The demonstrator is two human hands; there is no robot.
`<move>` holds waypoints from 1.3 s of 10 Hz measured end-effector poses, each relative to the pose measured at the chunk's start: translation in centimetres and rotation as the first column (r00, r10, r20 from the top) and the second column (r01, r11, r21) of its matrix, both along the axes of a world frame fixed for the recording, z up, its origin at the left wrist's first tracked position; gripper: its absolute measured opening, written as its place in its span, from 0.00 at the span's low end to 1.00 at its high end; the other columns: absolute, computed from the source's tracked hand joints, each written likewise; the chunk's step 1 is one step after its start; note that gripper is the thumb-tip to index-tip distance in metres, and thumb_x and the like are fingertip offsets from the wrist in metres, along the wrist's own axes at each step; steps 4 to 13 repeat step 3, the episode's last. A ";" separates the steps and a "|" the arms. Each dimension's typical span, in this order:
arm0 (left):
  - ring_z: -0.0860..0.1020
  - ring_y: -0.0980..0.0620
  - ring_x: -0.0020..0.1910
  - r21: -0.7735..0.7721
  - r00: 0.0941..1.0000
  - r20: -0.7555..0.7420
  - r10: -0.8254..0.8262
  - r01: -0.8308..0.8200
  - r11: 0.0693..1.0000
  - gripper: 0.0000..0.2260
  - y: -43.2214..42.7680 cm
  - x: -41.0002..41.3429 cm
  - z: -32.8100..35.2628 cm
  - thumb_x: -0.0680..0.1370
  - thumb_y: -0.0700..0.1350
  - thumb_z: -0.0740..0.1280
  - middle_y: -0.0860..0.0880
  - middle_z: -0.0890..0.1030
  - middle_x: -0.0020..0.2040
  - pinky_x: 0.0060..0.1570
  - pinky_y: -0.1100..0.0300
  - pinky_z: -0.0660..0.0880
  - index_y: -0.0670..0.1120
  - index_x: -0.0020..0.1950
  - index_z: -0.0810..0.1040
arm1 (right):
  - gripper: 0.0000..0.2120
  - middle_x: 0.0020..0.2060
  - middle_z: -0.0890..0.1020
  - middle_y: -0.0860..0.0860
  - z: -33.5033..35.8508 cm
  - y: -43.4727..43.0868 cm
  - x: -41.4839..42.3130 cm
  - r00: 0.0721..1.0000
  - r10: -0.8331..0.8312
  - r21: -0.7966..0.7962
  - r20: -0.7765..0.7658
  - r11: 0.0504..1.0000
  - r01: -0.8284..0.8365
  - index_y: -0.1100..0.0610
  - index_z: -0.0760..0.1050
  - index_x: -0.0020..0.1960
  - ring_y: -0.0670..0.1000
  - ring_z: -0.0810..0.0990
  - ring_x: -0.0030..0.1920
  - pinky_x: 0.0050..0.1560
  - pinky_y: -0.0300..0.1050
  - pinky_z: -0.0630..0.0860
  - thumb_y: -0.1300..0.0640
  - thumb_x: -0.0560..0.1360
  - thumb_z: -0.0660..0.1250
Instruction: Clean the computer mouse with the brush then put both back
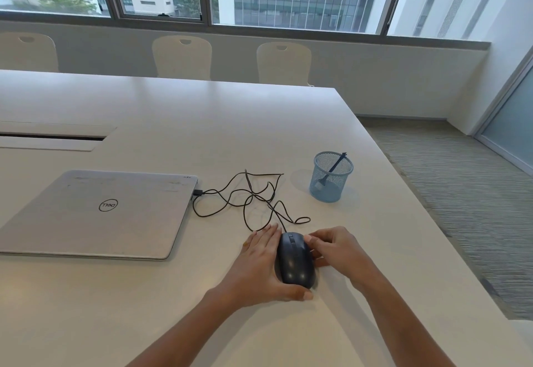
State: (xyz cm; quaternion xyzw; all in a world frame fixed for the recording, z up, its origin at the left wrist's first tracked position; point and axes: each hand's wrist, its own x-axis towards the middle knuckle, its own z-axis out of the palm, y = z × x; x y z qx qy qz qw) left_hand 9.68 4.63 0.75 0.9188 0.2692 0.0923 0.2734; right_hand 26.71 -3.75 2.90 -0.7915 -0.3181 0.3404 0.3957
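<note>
A dark wired computer mouse (295, 258) lies on the white table (173, 112), its front pointing away from me. My left hand (264, 265) lies against its left side with straight fingers, the thumb wrapped round its rear end. My right hand (336, 247) touches the mouse's right side with curled fingers. The brush (334, 166), dark blue and thin, stands tilted inside a blue mesh cup (331, 177) beyond my right hand. Neither hand touches the brush.
The mouse's black cable (248, 196) loops over the table and plugs into a shut silver laptop (95, 213) on the left. The table's right edge runs close past the cup. Chairs (181, 56) stand along the far side below the windows.
</note>
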 end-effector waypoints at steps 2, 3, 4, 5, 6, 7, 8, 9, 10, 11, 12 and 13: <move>0.46 0.56 0.79 -0.036 1.000 0.003 0.008 -0.008 0.999 0.58 0.1 -0.2 0.2 0.64 0.73 0.71 0.51 0.50 0.81 0.75 0.61 0.42 0.46 0.81 0.47 | 0.11 0.41 0.86 0.53 0.2 -0.1 -0.1 1.000 0.000 -0.017 0.028 1.000 0.001 0.60 0.83 0.54 0.51 0.86 0.41 0.44 0.45 0.85 0.54 0.78 0.68; 0.59 0.55 0.77 -0.007 0.991 0.108 0.075 -0.075 0.997 0.51 -0.2 -0.6 0.4 0.66 0.77 0.64 0.52 0.62 0.78 0.73 0.61 0.55 0.48 0.80 0.56 | 0.11 0.42 0.84 0.53 1.0 -0.3 -0.1 0.998 -0.033 0.006 0.055 0.999 0.033 0.60 0.82 0.54 0.50 0.84 0.40 0.34 0.40 0.82 0.53 0.78 0.68; 0.59 0.55 0.77 -0.007 0.991 0.108 0.075 -0.075 0.997 0.51 -0.2 -0.6 0.4 0.66 0.77 0.64 0.52 0.62 0.78 0.73 0.61 0.55 0.48 0.80 0.56 | 0.11 0.42 0.84 0.53 1.0 -0.3 -0.1 0.998 -0.033 0.006 0.055 0.999 0.033 0.60 0.82 0.54 0.50 0.84 0.40 0.34 0.40 0.82 0.53 0.78 0.68; 0.59 0.55 0.77 -0.007 0.991 0.108 0.075 -0.075 0.997 0.51 -0.2 -0.6 0.4 0.66 0.77 0.64 0.52 0.62 0.78 0.73 0.61 0.55 0.48 0.80 0.56 | 0.11 0.42 0.84 0.53 1.0 -0.3 -0.1 0.998 -0.033 0.006 0.055 0.999 0.033 0.60 0.82 0.54 0.50 0.84 0.40 0.34 0.40 0.82 0.53 0.78 0.68; 0.59 0.55 0.77 -0.007 0.991 0.108 0.075 -0.075 0.997 0.51 -0.2 -0.6 0.4 0.66 0.77 0.64 0.52 0.62 0.78 0.73 0.61 0.55 0.48 0.80 0.56 | 0.11 0.42 0.84 0.53 1.0 -0.3 -0.1 0.998 -0.033 0.006 0.055 0.999 0.033 0.60 0.82 0.54 0.50 0.84 0.40 0.34 0.40 0.82 0.53 0.78 0.68; 0.59 0.55 0.77 -0.007 0.991 0.108 0.075 -0.075 0.997 0.51 -0.2 -0.6 0.4 0.66 0.77 0.64 0.52 0.62 0.78 0.73 0.61 0.55 0.48 0.80 0.56 | 0.11 0.42 0.84 0.53 1.0 -0.3 -0.1 0.998 -0.033 0.006 0.055 0.999 0.033 0.60 0.82 0.54 0.50 0.84 0.40 0.34 0.40 0.82 0.53 0.78 0.68; 0.59 0.55 0.77 -0.007 0.991 0.108 0.075 -0.075 0.997 0.51 -0.2 -0.6 0.4 0.66 0.77 0.64 0.52 0.62 0.78 0.73 0.61 0.55 0.48 0.80 0.56 | 0.11 0.42 0.84 0.53 1.0 -0.3 -0.1 0.998 -0.033 0.006 0.055 0.999 0.033 0.60 0.82 0.54 0.50 0.84 0.40 0.34 0.40 0.82 0.53 0.78 0.68; 0.59 0.55 0.77 -0.007 0.991 0.108 0.075 -0.075 0.997 0.51 -0.2 -0.6 0.4 0.66 0.77 0.64 0.52 0.62 0.78 0.73 0.61 0.55 0.48 0.80 0.56 | 0.11 0.42 0.84 0.53 1.0 -0.3 -0.1 0.998 -0.033 0.006 0.055 0.999 0.033 0.60 0.82 0.54 0.50 0.84 0.40 0.34 0.40 0.82 0.53 0.78 0.68; 0.59 0.55 0.77 -0.007 0.991 0.108 0.075 -0.075 0.997 0.51 -0.2 -0.6 0.4 0.66 0.77 0.64 0.52 0.62 0.78 0.73 0.61 0.55 0.48 0.80 0.56 | 0.11 0.42 0.84 0.53 1.0 -0.3 -0.1 0.998 -0.033 0.006 0.055 0.999 0.033 0.60 0.82 0.54 0.50 0.84 0.40 0.34 0.40 0.82 0.53 0.78 0.68; 0.59 0.55 0.77 -0.007 0.991 0.108 0.075 -0.075 0.997 0.51 -0.2 -0.6 0.4 0.66 0.77 0.64 0.52 0.62 0.78 0.73 0.61 0.55 0.48 0.80 0.56 | 0.11 0.42 0.84 0.53 1.0 -0.3 -0.1 0.998 -0.033 0.006 0.055 0.999 0.033 0.60 0.82 0.54 0.50 0.84 0.40 0.34 0.40 0.82 0.53 0.78 0.68; 0.59 0.55 0.77 -0.007 0.991 0.108 0.075 -0.075 0.997 0.51 -0.2 -0.6 0.4 0.66 0.77 0.64 0.52 0.62 0.78 0.73 0.61 0.55 0.48 0.80 0.56 | 0.11 0.42 0.84 0.53 1.0 -0.3 -0.1 0.998 -0.033 0.006 0.055 0.999 0.033 0.60 0.82 0.54 0.50 0.84 0.40 0.34 0.40 0.82 0.53 0.78 0.68; 0.59 0.55 0.77 -0.007 0.991 0.108 0.075 -0.075 0.997 0.51 -0.2 -0.6 0.4 0.66 0.77 0.64 0.52 0.62 0.78 0.73 0.61 0.55 0.48 0.80 0.56 | 0.11 0.42 0.84 0.53 1.0 -0.3 -0.1 0.998 -0.033 0.006 0.055 0.999 0.033 0.60 0.82 0.54 0.50 0.84 0.40 0.34 0.40 0.82 0.53 0.78 0.68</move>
